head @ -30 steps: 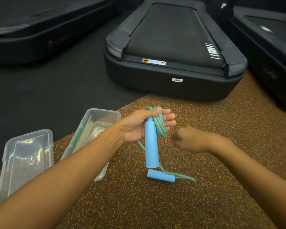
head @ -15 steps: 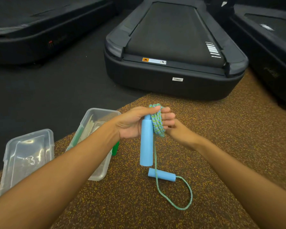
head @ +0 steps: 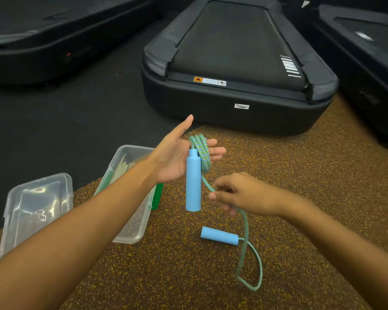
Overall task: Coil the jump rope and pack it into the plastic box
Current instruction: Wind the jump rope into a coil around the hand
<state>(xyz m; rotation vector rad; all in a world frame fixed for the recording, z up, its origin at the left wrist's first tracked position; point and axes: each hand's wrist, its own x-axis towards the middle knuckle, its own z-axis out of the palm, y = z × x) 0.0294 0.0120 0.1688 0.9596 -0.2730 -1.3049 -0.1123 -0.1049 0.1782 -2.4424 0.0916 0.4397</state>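
Brown speckled floor mat lay near; dark flooring to the left; three black treadmills stood far.

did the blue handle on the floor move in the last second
No. The loose handle lies in the same spot relative to the open box; only the rope loop beside it shifted.

One cam only, head-worn, wide-angle, so no 2nd view to overlap. Looks fwd and down along both forearms, which enter from the bottom corners. Left hand and right hand sit close to the lens, mid-frame. Speckled floor mat fills the near ground; treadmill lies farther off at top, edges bowed by the lens.
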